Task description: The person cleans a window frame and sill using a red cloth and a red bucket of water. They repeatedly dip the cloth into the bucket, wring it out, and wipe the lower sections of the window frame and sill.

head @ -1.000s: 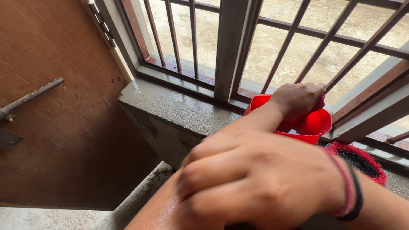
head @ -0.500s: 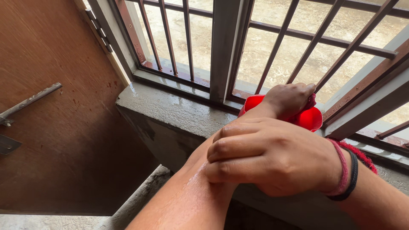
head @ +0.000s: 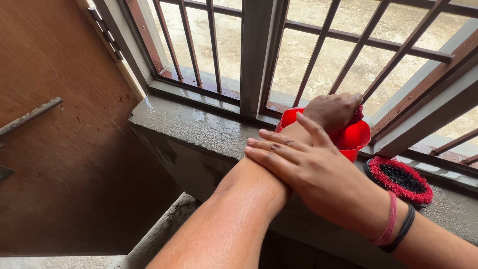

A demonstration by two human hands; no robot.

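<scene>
Red is the bowl point(head: 354, 137) on the wet sill point(head: 199, 132), beside the brush point(head: 400, 179), and it is gripped by the clenched left hand point(head: 332, 110), while the right hand point(head: 311, 167) is laid flat on the wet left forearm point(head: 239, 209), so washing seems unfinished.

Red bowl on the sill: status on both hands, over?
Left hand closed over red bowl rim, gripping a red cloth. Right hand flat, fingers spread on wet left forearm. Red-and-black brush on sill beside bowl.

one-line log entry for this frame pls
left hand: gripping red mug on sill | right hand: flat on left forearm | brush: right of mug
</scene>
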